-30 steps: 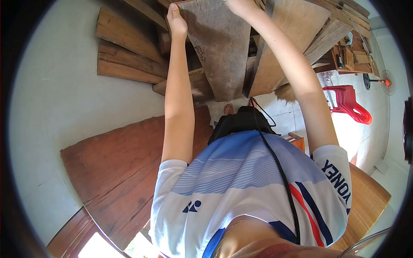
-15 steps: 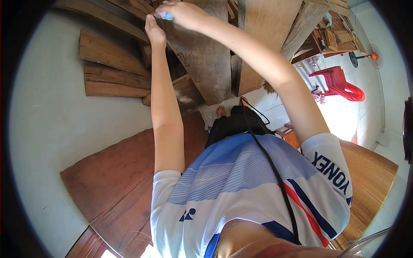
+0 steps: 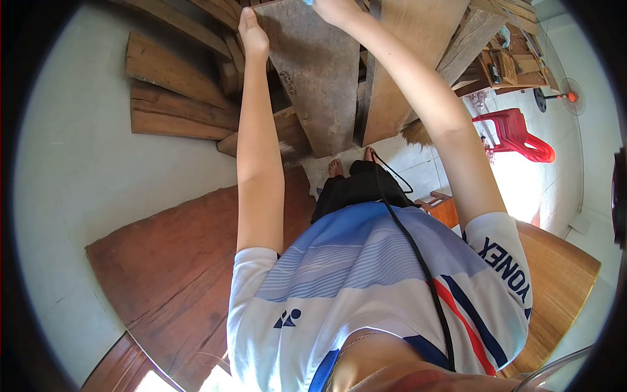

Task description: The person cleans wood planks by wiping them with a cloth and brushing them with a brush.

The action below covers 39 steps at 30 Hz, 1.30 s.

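My left hand [image 3: 253,36] is closed at the upper left edge of a wide grey-brown wooden board [image 3: 317,72], with the thumb up at its corner. Dark handwriting shows near that board's left side. Near the board's top edge my right hand [image 3: 334,10] is closed on a light blue cloth [image 3: 308,1]. Only a sliver of the cloth shows, and the frame's upper edge cuts off part of that hand. Beside this board, on the right, leans a lighter brown board [image 3: 408,65].
Several rough planks [image 3: 176,72] lean at the left wall. A large reddish wood slab [image 3: 196,261] is behind me on the left. To the right are a red plastic chair [image 3: 513,134], a fan [image 3: 571,96] and a cluttered wooden table [image 3: 516,68]. A black cable [image 3: 418,255] hangs down my front.
My right hand has slid rightward along the board's top with the cloth, away from my left hand. The left hand stays at the board's corner. The view has shifted slightly.
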{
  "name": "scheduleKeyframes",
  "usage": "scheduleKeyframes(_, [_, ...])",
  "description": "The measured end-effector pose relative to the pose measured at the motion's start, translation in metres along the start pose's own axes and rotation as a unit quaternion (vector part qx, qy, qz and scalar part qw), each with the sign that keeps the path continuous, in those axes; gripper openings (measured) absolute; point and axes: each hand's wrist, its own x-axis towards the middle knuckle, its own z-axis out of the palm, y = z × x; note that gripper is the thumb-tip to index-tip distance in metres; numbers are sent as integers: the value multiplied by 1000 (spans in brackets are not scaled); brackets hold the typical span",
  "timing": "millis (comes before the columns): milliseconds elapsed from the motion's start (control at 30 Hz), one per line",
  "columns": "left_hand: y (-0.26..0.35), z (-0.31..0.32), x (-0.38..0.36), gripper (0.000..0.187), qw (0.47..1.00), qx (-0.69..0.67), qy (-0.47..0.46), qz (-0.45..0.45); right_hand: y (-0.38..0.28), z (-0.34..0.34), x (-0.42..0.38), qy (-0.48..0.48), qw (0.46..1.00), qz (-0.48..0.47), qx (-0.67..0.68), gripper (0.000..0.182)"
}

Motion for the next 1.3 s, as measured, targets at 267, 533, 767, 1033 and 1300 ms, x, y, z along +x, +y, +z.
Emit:
scheduleKeyframes(267, [66,-4,-1,48,996,59,-36,57,-45,25,3,14,970,-147,195,17])
scheduleKeyframes(533, [128,-10,-25,44,981,47,-186,8,-46,22,4,-6,932,-140,334,10])
scheduleKeyframes(767, [94,-60,-17,19,990,137,34,-17,-15,5,18,156,978,-136,-23,32])
scheduleKeyframes(1033, [64,-33,-29,32,980,165,-62,-92,25,13,19,52,958,-96,-266,57])
scheduleKeyframes(1300, [22,-12,-91,45,940,315,61,112,30,16,20,67,952,-110,-278,52])
